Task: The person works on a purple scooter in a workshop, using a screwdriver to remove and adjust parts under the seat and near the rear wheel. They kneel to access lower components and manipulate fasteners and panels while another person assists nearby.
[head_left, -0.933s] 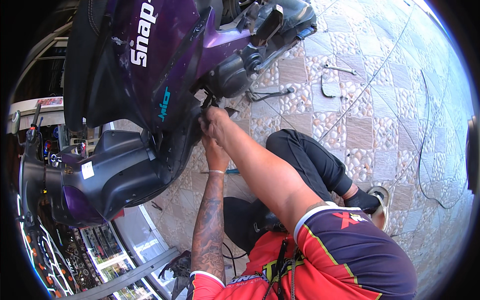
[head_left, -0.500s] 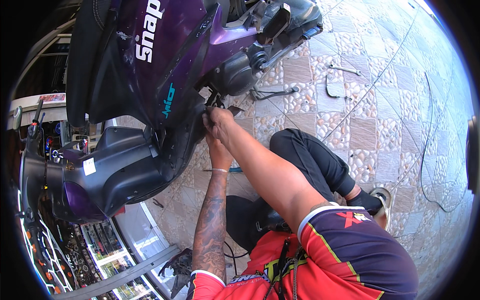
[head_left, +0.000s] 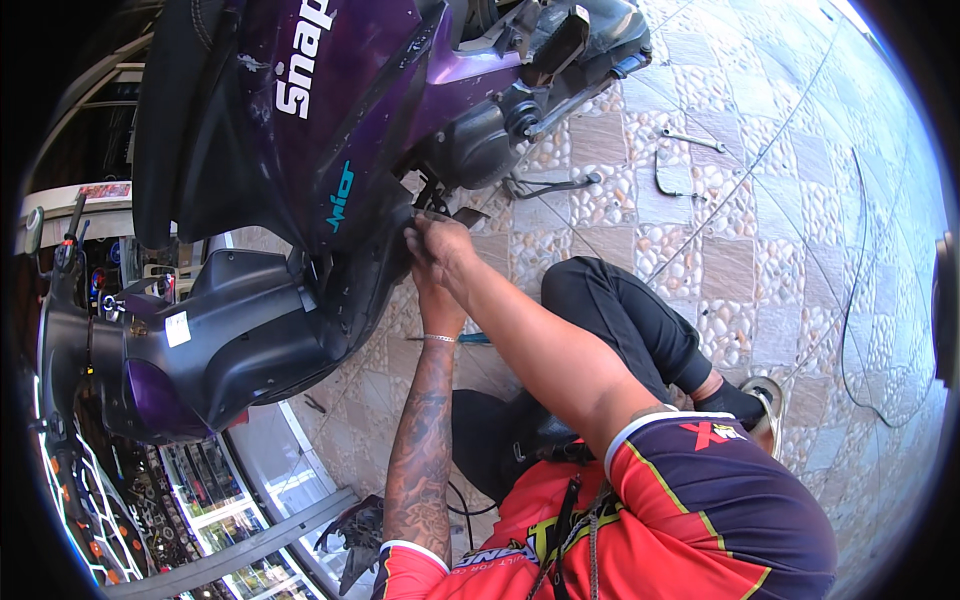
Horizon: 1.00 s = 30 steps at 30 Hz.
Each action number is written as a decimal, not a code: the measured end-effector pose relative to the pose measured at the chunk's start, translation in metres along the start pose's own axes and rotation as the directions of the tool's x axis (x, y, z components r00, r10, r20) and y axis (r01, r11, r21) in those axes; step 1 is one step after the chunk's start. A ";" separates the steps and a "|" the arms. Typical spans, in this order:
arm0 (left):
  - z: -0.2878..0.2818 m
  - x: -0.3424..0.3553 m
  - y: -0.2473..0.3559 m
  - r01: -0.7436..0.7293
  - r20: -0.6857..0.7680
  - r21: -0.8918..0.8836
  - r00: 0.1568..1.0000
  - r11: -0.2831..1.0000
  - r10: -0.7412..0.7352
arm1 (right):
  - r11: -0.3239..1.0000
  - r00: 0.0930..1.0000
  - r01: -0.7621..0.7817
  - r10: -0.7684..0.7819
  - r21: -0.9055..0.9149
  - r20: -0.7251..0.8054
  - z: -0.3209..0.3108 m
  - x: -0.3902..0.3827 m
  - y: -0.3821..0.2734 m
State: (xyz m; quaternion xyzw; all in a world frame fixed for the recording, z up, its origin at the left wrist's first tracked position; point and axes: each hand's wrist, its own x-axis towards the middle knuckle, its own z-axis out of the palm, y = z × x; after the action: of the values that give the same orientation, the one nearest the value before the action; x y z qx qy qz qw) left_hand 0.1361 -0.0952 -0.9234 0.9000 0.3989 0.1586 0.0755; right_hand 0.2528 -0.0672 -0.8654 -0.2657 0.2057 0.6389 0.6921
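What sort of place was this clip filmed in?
Probably a motorbike repair spot, perhaps outside a shop. A purple and black scooter has both of the person's hands at its lower edge, a wrench lies on the patterned tiles, and what look like glass display cases show at lower left.

This looks like a motorcycle repair shop: a scooter [head_left: 300, 215] stands right at the fingers [head_left: 413, 242], a metal wrench [head_left: 692, 139] lies on the pebble-inlaid tiles [head_left: 740, 265] well to their right, and stocked glass display cases [head_left: 212, 492] stand well to their left.
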 end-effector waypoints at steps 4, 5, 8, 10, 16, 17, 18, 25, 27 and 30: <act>0.007 -0.002 -0.012 -0.002 0.051 0.095 0.999 0.996 -0.003 | 0.998 0.998 0.069 -0.069 0.012 0.001 0.001 -0.002 0.004; 0.009 -0.003 -0.016 -0.007 0.052 0.084 0.999 0.996 0.002 | 0.996 0.996 0.083 -0.084 0.018 0.014 0.001 -0.002 0.005; 0.017 -0.005 -0.026 -0.058 0.075 0.246 0.996 0.968 0.041 | 0.995 0.994 0.102 -0.103 0.007 0.032 0.000 -0.003 0.004; 0.018 -0.006 -0.027 -0.024 0.097 0.186 0.995 0.982 0.006 | 0.997 0.997 0.074 -0.073 -0.031 0.026 0.000 -0.005 0.001; -0.002 0.000 -0.001 0.010 -0.039 0.031 0.999 0.999 -0.009 | 0.906 0.952 0.306 -0.281 -0.293 0.125 0.000 -0.016 0.000; -0.005 0.002 0.005 0.014 -0.062 0.033 0.998 0.999 -0.012 | 0.818 0.918 0.395 -0.370 -0.419 0.142 -0.003 -0.017 0.000; -0.006 0.004 0.009 0.016 -0.084 0.033 0.996 0.999 -0.013 | 0.707 0.878 0.467 -0.442 -0.531 0.183 -0.006 -0.016 -0.001; 0.003 0.008 0.001 0.268 0.094 -0.481 0.962 0.835 -0.255 | 0.648 0.839 0.523 -0.506 -0.554 0.200 -0.017 -0.010 0.000; 0.006 0.008 -0.004 0.258 0.074 -0.527 0.963 0.810 -0.259 | 0.656 0.839 0.525 -0.504 -0.542 0.204 -0.017 -0.009 0.001; 0.006 0.009 -0.004 0.305 0.130 -0.719 0.942 0.624 -0.311 | 0.643 0.828 0.547 -0.511 -0.536 0.231 -0.018 -0.010 0.000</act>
State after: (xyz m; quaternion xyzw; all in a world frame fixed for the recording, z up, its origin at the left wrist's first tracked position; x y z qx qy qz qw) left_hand 0.1409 -0.0853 -0.9277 0.7122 0.4503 0.2922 0.4524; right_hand 0.2531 -0.0863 -0.8737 -0.4932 -0.1063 0.4473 0.7385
